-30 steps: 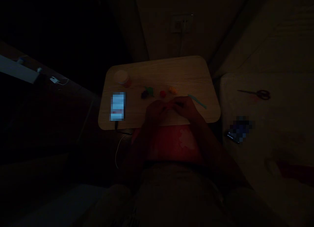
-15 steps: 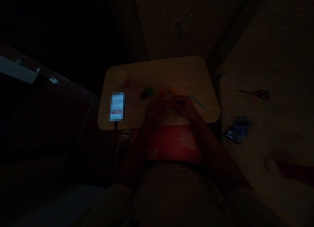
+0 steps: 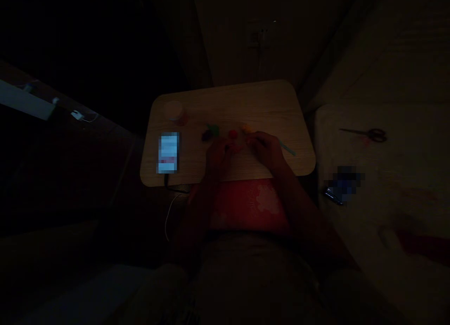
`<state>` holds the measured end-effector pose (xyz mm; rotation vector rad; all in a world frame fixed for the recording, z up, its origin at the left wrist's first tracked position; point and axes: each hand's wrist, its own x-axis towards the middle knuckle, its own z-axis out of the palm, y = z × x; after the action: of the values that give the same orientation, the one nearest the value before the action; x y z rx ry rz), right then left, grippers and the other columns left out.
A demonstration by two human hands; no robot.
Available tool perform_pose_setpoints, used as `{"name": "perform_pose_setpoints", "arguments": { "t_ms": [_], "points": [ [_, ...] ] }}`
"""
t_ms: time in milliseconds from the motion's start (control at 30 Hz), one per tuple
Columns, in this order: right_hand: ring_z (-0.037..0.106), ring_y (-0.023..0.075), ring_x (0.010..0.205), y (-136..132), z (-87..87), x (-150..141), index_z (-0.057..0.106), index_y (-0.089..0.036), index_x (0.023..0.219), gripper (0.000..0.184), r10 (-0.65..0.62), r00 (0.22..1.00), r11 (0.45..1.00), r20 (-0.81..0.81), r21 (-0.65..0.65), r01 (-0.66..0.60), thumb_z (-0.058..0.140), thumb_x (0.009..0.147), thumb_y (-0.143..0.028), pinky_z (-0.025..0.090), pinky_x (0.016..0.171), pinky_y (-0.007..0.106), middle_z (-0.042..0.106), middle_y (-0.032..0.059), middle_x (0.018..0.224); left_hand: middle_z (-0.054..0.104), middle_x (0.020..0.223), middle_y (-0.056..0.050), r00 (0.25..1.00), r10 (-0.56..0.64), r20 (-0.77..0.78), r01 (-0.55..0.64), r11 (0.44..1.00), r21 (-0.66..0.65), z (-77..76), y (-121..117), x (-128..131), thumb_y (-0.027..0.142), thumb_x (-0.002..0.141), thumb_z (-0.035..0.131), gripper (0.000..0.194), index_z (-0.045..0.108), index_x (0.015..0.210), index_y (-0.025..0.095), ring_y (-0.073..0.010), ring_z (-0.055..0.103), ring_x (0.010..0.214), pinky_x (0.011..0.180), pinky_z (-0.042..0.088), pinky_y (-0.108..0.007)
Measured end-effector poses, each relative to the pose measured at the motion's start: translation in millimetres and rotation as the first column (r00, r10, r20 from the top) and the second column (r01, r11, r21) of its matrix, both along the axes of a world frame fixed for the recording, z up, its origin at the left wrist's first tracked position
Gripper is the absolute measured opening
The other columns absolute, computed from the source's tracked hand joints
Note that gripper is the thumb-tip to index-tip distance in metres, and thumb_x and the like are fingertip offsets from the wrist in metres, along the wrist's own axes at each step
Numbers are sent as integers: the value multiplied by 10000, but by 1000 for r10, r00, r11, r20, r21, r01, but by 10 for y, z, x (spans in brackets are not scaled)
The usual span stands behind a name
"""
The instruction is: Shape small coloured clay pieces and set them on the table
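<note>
The scene is very dark. My left hand (image 3: 218,154) and my right hand (image 3: 264,149) rest close together on a small wooden lap table (image 3: 246,100), fingers curled toward each other around something small that I cannot make out. Just beyond the fingertips lie a red lump (image 3: 232,134), an orange lump (image 3: 246,127), a green piece (image 3: 213,129) and a dark purple piece (image 3: 206,136). A thin teal stick (image 3: 287,149) lies on the table to the right of my right hand.
A lit phone (image 3: 168,152) with a cable lies at the table's left front. A small round tub (image 3: 175,111) stands at the back left. On the bed to the right lie scissors (image 3: 371,134) and another phone (image 3: 342,184). A wall socket (image 3: 259,35) is behind.
Both hands have shifted a little farther from me, toward the row of coloured lumps, and remain together. Nothing else on the table has moved.
</note>
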<state>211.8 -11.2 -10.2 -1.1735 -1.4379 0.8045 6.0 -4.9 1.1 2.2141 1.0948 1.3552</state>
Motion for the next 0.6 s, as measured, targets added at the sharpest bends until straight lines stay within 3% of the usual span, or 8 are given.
{"name": "perform_pose_setpoints", "arguments": {
  "t_ms": [133, 300, 600],
  "points": [
    [705, 223, 810, -4, 3, 0, 797, -228, 845, 187, -29, 999, 997, -40, -72, 26, 707, 867, -390, 561, 777, 346, 797, 52, 861, 738, 884, -53, 1000, -11, 18, 12, 1000, -9, 3, 3, -11, 503, 1077, 524, 362, 702, 953, 213, -202, 679, 828, 792, 541, -335],
    [592, 174, 646, -15, -10, -12, 750, -217, 788, 184, -81, 995, 990, -62, -118, 74, 748, 793, -401, 464, 611, 300, 708, 21, 714, 743, 888, -57, 1000, 7, -5, -7, 1000, -3, 26, -11, -26, 473, 1073, 539, 334, 714, 963, 211, -204, 674, 828, 802, 542, -343],
    [517, 146, 598, -27, -8, -20, 689, -220, 737, 197, -108, 993, 989, -50, -108, 102, 766, 765, -400, 401, 559, 284, 622, -8, 649, 741, 859, -52, 1000, 30, -10, -30, 1000, -2, 8, -4, -19, 506, 1072, 535, 375, 712, 938, 204, -184, 674, 791, 762, 544, -320]
  ]
}}
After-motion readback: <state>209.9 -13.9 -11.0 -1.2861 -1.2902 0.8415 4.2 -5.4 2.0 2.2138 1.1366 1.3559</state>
